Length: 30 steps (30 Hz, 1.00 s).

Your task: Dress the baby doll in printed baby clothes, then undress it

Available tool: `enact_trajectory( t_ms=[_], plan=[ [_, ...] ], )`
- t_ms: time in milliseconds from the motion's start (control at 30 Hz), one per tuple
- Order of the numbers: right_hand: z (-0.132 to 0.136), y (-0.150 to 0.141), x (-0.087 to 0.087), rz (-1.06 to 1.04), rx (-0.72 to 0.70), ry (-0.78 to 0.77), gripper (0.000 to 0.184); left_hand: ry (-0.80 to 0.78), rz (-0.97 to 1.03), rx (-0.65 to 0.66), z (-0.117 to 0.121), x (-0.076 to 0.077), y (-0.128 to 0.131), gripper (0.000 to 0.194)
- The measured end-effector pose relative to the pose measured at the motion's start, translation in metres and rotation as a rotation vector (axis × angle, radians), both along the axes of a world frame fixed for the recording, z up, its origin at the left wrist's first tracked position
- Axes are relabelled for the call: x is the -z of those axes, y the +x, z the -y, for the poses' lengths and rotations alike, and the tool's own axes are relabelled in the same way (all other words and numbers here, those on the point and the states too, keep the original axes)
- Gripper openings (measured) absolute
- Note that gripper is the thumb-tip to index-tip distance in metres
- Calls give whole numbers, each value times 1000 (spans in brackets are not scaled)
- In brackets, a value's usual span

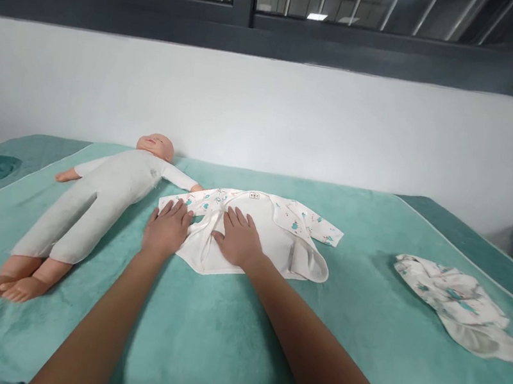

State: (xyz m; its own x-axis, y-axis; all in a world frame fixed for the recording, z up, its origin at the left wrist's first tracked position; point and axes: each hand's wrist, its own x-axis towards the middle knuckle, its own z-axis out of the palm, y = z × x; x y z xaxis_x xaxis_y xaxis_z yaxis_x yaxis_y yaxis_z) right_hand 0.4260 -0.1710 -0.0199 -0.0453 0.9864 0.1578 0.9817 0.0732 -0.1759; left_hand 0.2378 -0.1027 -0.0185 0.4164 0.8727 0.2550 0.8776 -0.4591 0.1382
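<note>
Both left hand point(167, 230) and right hand point(240, 236), grip open, rest on the white shirt point(275, 243), over sleeve point(207, 198) and middle respectively.

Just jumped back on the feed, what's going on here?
A person is handling a small shirt that lies spread open on the green cover. The left grip rests on one sleeve; the right grip lies flat on the shirt's body. Neither is closed on the cloth. A doll lies to the left, one arm stretched toward that sleeve. A crumpled patterned garment sits apart on the right.
</note>
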Motion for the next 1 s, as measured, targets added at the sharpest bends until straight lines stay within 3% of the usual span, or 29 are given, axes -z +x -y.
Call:
enact_trajectory(
  t_ms=[167, 267, 533, 633, 733, 833, 900, 1000],
  plan=[
    [15, 48, 1, 4, 209, -43, 74, -13, 28, 0, 13, -4, -9, 40],
    [20, 77, -2, 55, 304, 26, 69, -29, 116, -23, 20, -4, -11, 40],
    [54, 67, -14, 114, 178, 168, 42, -2, 225, -48, 21, -6, -12, 39],
    [79, 87, -19, -18, 165, 319, 38, 51, 269, -42, 22, -6, -13, 41],
    [102, 134, -25, -173, 479, 471, 40, 161, 311, -22, 27, -6, -12, 42],
    [118, 179, -26, -329, 826, 400, 49, 273, 300, 48, 34, -7, -8, 37],
    [122, 198, -22, -441, 857, 318, 45, 308, 264, 106, 38, -7, -4, 34],
    [117, 210, -15, -540, 758, 303, 34, 337, 232, 151, 39, -5, -1, 32]
  ],
)
